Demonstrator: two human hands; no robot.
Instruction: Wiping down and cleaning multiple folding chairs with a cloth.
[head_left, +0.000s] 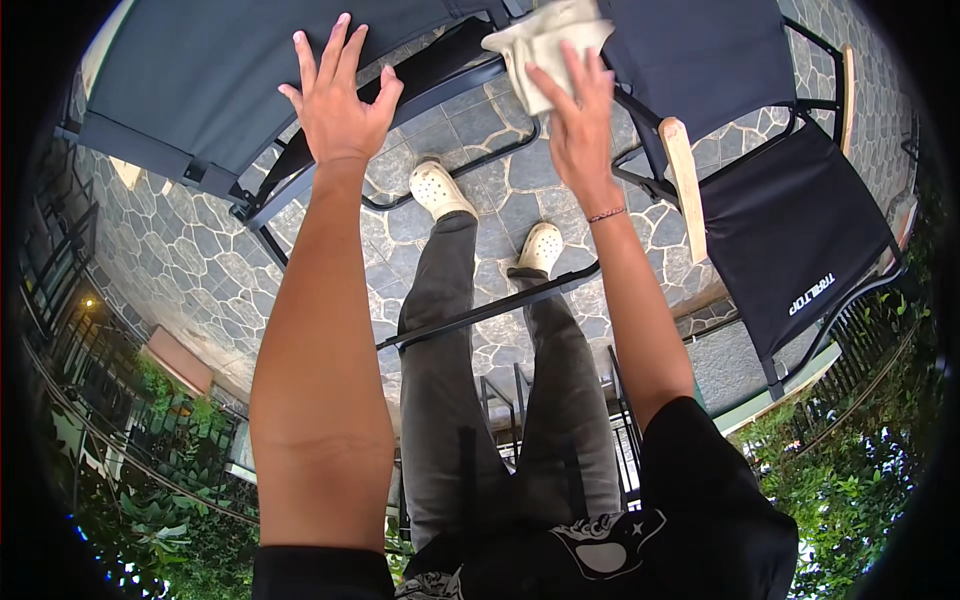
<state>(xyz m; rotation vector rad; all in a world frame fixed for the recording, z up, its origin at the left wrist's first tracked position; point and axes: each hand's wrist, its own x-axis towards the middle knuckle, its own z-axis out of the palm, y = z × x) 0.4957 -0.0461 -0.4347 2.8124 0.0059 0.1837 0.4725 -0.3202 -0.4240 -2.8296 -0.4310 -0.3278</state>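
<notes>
My left hand (339, 105) has its fingers spread and holds nothing; it is over the edge of a dark fabric folding chair (202, 82) at the upper left. At the top, right of centre, my right hand (581, 124) is on a cream cloth (536, 45), fingers partly spread and slightly blurred. The cloth lies by the black metal frame between two chairs. Whether the fingers grip the cloth or only press on it cannot be told. A second black folding chair (795, 225) with a wooden armrest (682, 187) stands at the right.
Both feet, in cream clogs (439, 191), stand on a stone-patterned floor (532, 165). A black metal bar (495, 307) crosses in front of my legs. Black metal railings (67, 315) and green plants (180, 480) lie at the left rim, with more foliage (840, 465) at the lower right.
</notes>
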